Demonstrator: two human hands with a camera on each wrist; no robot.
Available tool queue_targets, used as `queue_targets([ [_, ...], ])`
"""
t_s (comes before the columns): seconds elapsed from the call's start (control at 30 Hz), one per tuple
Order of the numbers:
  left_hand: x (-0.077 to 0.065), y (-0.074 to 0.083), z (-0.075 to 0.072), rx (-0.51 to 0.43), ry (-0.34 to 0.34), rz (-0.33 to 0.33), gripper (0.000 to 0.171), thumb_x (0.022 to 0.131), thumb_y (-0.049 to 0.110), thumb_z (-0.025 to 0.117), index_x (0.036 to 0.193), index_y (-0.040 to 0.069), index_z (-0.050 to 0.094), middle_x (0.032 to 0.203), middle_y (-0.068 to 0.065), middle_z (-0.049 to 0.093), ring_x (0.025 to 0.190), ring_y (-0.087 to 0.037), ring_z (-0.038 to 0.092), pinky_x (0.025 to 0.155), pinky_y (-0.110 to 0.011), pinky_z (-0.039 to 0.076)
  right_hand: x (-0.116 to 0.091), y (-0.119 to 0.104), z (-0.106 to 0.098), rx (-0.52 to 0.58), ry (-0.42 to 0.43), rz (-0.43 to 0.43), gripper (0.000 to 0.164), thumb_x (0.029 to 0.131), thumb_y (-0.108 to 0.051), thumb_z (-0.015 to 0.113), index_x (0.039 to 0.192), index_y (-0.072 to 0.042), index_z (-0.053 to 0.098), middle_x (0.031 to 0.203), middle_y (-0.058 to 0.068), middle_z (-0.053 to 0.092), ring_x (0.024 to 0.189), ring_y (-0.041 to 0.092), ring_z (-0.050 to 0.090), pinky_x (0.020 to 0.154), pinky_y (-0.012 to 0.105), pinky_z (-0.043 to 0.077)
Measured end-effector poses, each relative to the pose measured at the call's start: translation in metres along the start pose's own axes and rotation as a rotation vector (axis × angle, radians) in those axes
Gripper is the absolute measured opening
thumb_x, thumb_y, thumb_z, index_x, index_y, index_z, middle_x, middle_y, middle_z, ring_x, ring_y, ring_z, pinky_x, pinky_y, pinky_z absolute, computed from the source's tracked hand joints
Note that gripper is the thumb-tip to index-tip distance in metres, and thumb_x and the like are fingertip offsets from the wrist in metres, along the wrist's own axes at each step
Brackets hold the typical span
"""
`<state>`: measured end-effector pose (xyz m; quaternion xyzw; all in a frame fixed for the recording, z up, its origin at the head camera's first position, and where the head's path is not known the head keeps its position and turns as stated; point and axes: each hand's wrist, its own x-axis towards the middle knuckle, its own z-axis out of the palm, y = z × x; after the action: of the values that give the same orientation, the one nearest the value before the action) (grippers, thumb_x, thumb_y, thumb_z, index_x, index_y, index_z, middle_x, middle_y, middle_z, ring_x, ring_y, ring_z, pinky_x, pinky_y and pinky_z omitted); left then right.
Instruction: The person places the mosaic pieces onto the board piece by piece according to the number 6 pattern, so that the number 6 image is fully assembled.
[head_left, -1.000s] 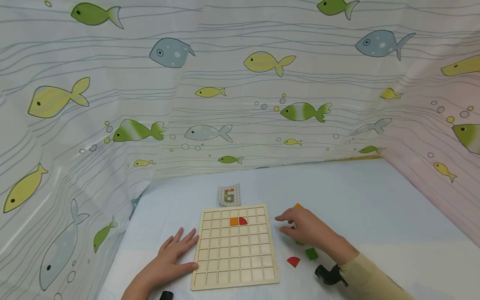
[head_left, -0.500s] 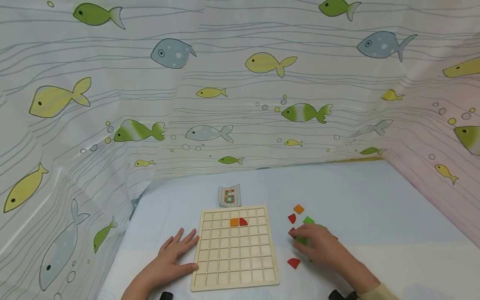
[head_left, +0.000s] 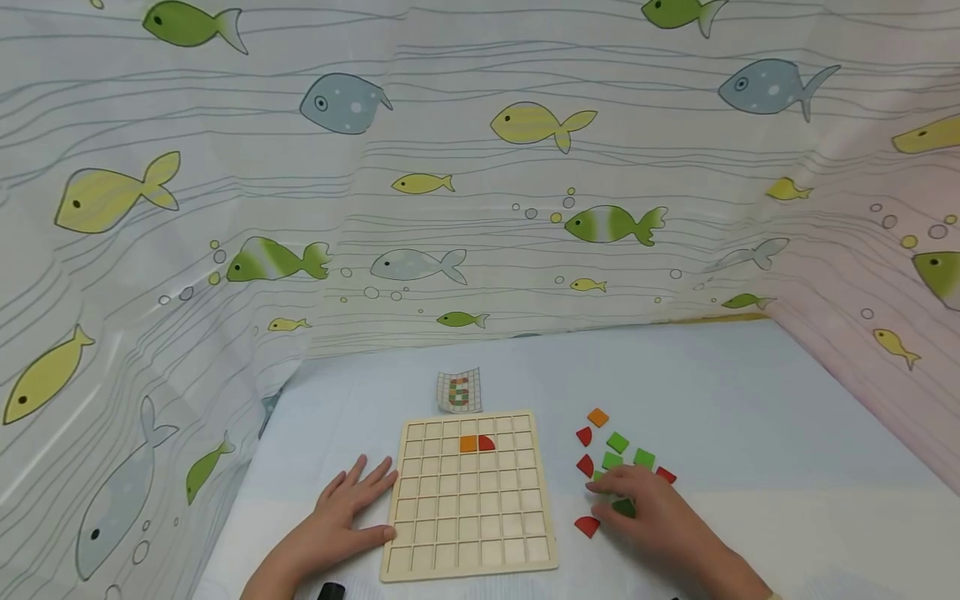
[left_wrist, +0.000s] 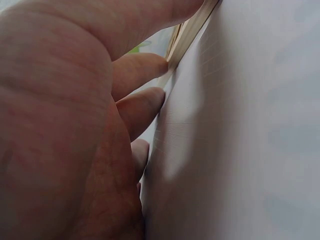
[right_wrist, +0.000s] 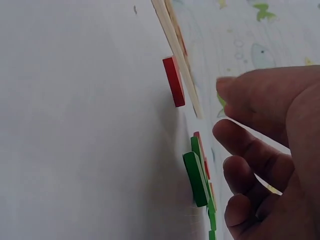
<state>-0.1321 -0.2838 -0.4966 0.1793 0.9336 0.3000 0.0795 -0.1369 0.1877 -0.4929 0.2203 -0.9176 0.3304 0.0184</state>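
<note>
My left hand (head_left: pixel 341 517) lies with fingers spread at the left edge of a wooden grid board (head_left: pixel 448 507); its thumb and fingertips touch that edge. Side by side in the board's upper cells sit an orange square tile (head_left: pixel 468 443) and a red quarter-circle tile (head_left: pixel 486 442). Right of the board, my right hand (head_left: pixel 652 508) hovers over loose tiles, partly covering a dark green tile (head_left: pixel 624 507). In the right wrist view, nothing is between its thumb and loosely bent fingers, and a green tile (right_wrist: pixel 195 179) lies below them. A red quarter-circle tile (head_left: pixel 587 526) rests near the thumb.
Beyond the right hand lie several green tiles (head_left: pixel 617 442), red tiles (head_left: pixel 585 465) and an orange tile (head_left: pixel 597 417). A small pattern card (head_left: pixel 459 391) is behind the board. A fish-printed curtain (head_left: pixel 480 233) surrounds the table (head_left: pixel 720 400).
My right hand has moved from near the board's right edge back over the loose tiles and toward me, uncovering several of them. The left hand and board have stayed in place.
</note>
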Motion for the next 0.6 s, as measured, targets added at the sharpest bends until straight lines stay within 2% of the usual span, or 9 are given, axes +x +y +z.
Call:
queue_targets([
  [0.17, -0.0005, 0.0024, -0.0014, -0.005, -0.003, 0.001, 0.078, 0.086, 0.052, 0.071, 0.148, 0.012, 0.048, 0.158, -0.006, 0.032, 0.147, -0.043, 0.007, 0.111, -0.062, 0.001, -0.0042, 0.0025, 0.0050, -0.047, 0.041, -0.168, 0.026, 0.085, -0.039, 0.079, 0.107, -0.026, 0.078, 0.102, -0.021, 0.054, 0.095, 0.001, 0.048, 0.076, 0.020, 0.049],
  [0.27, -0.0003, 0.0035, -0.0019, -0.004, 0.002, 0.007, 0.078, 0.086, 0.052, 0.071, 0.148, 0.012, 0.048, 0.158, -0.006, 0.033, 0.147, -0.043, 0.007, 0.111, -0.062, 0.002, -0.0060, 0.0047, 0.0083, -0.070, 0.066, -0.271, 0.024, 0.081, -0.035, 0.083, 0.104, -0.028, 0.079, 0.100, -0.021, 0.051, 0.094, 0.000, 0.045, 0.075, 0.014, 0.044],
  [0.33, -0.0004, 0.0035, -0.0019, -0.004, 0.009, 0.015, 0.077, 0.086, 0.052, 0.071, 0.148, 0.012, 0.048, 0.158, -0.006, 0.033, 0.147, -0.043, 0.008, 0.111, -0.061, 0.002, -0.0062, 0.0054, 0.0098, -0.089, 0.065, -0.310, 0.024, 0.080, -0.033, 0.084, 0.102, -0.029, 0.079, 0.099, -0.022, 0.051, 0.093, 0.000, 0.045, 0.075, 0.011, 0.042],
  [0.4, -0.0007, 0.0028, -0.0017, -0.008, 0.017, 0.022, 0.077, 0.086, 0.051, 0.071, 0.148, 0.011, 0.048, 0.158, -0.006, 0.032, 0.147, -0.044, 0.008, 0.112, -0.058, 0.001, -0.0060, 0.0053, 0.0105, -0.101, 0.046, -0.326, 0.022, 0.080, -0.032, 0.084, 0.102, -0.029, 0.079, 0.098, -0.022, 0.051, 0.092, 0.000, 0.045, 0.074, 0.011, 0.042],
  [0.53, -0.0012, 0.0005, -0.0009, -0.011, 0.029, 0.018, 0.079, 0.085, 0.052, 0.072, 0.148, 0.012, 0.048, 0.158, -0.004, 0.032, 0.148, -0.041, 0.008, 0.114, -0.040, -0.004, -0.0052, 0.0039, 0.0101, -0.124, -0.008, -0.310, 0.020, 0.084, -0.028, 0.081, 0.103, -0.028, 0.078, 0.098, -0.022, 0.052, 0.091, 0.000, 0.046, 0.073, 0.015, 0.045],
  [0.6, -0.0013, -0.0004, -0.0003, -0.007, 0.035, 0.020, 0.079, 0.085, 0.052, 0.072, 0.148, 0.012, 0.048, 0.158, -0.004, 0.033, 0.148, -0.042, 0.009, 0.113, -0.039, -0.003, -0.0047, 0.0037, 0.0100, -0.131, -0.020, -0.307, 0.020, 0.085, -0.024, 0.080, 0.105, -0.027, 0.078, 0.099, -0.022, 0.053, 0.091, 0.000, 0.046, 0.073, 0.016, 0.046],
])
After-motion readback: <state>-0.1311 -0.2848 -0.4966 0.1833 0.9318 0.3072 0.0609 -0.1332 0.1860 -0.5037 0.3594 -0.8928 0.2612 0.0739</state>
